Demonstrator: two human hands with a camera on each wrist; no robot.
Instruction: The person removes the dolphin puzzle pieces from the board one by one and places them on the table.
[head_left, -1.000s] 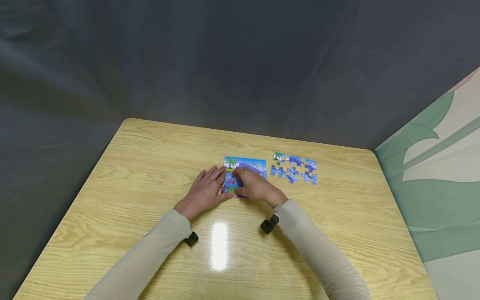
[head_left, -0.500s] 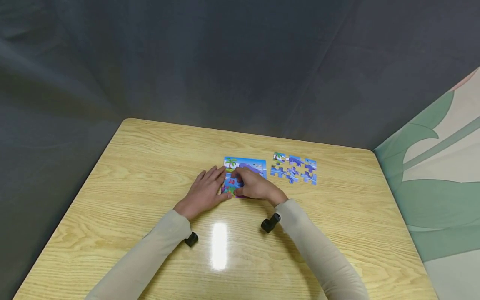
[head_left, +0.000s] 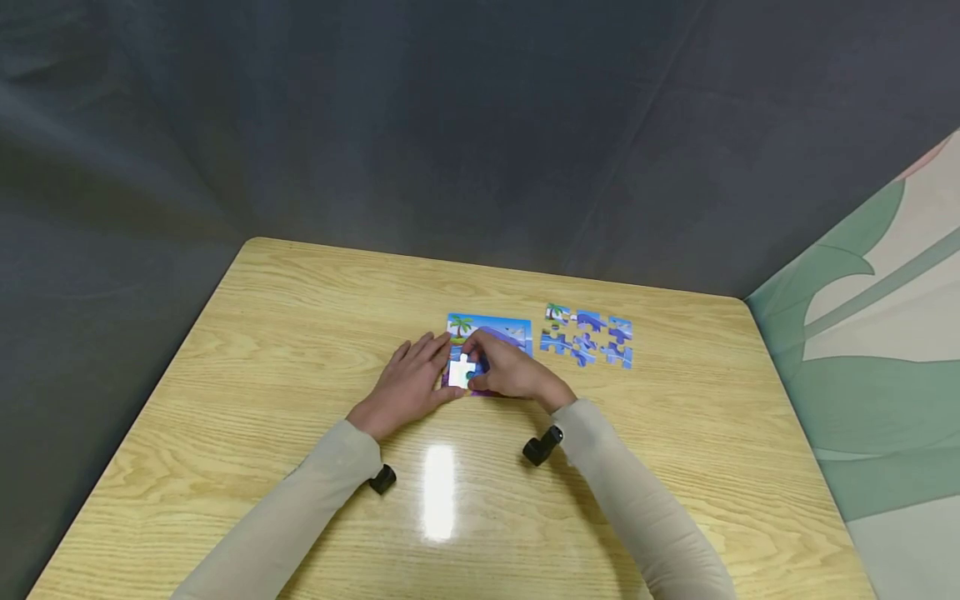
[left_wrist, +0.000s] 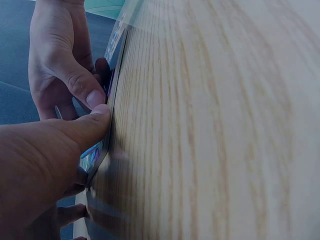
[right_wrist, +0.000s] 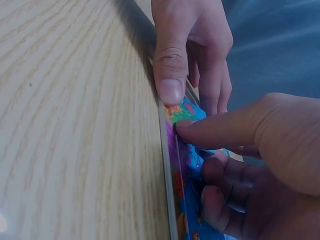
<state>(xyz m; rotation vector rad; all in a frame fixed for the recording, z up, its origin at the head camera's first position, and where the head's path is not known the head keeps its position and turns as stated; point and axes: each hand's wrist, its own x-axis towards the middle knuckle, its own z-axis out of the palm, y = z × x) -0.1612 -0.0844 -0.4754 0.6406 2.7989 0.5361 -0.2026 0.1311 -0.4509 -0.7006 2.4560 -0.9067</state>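
Observation:
A jigsaw puzzle board (head_left: 495,323) with a palm, whale and sea picture lies on the wooden table. My left hand (head_left: 408,387) rests flat along its left side with fingers spread, its thumb on the front edge of the board. From the right, my right hand (head_left: 513,367) reaches over the board and pinches a jigsaw piece (head_left: 458,375) at the front left. That piece shines white with glare in the head view, one knob pointing away from me. In the right wrist view, the right thumb (right_wrist: 200,132) sits at the piece's edge, and its fingers curl over the board.
Several loose jigsaw pieces (head_left: 587,337) lie in two rows to the right of the board. The wooden table (head_left: 300,292) ends at a dark curtain (head_left: 480,142) behind. A green and cream patterned fabric (head_left: 885,367) hangs on the right.
The front left piece, which showed a red crab and seaweed, now reflects bright white, so its tilt has changed. My right fingers have shifted slightly; the left hand stays in place.

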